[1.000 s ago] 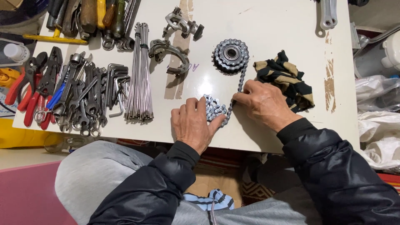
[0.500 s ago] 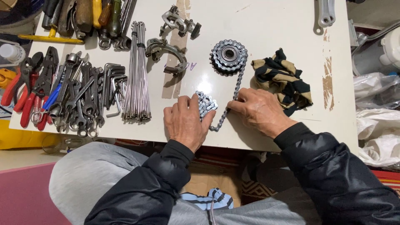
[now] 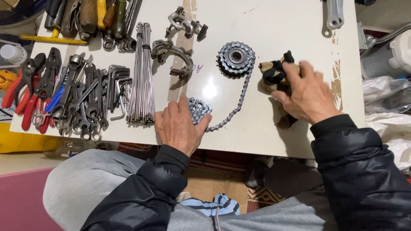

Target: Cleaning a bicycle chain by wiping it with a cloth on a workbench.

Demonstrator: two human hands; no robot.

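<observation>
The left hand (image 3: 177, 126) lies flat on the white table (image 3: 278, 25) just below the centre of the frame, its fingers spread and loose, the fingertips pressing on the bunched end of a bicycle chain (image 3: 222, 113); its grip is apart, closed on nothing. From that heap the chain runs up and to the right in a shallow curve to a cogset (image 3: 235, 57) lying flat just above centre, around whose rim it wraps. The right hand (image 3: 306, 94), right of centre, has come down on a crumpled tan and black rag (image 3: 272, 72) beside the cogset, fingers curled over the cloth, though whether they have actually pinched it I cannot tell. Further left stand a bundle of spokes (image 3: 141, 72), a brake caliper (image 3: 173, 55) and, at the far left, a spread of spanners and hex keys (image 3: 85, 96) with red-handled pliers (image 3: 25, 90). By my reading the step in hand is the taking up of the rag while the chain is pinned in place; the next move would call for a firm pinch on the cloth and steady pressure from the left fingertips so the links do not slide
</observation>
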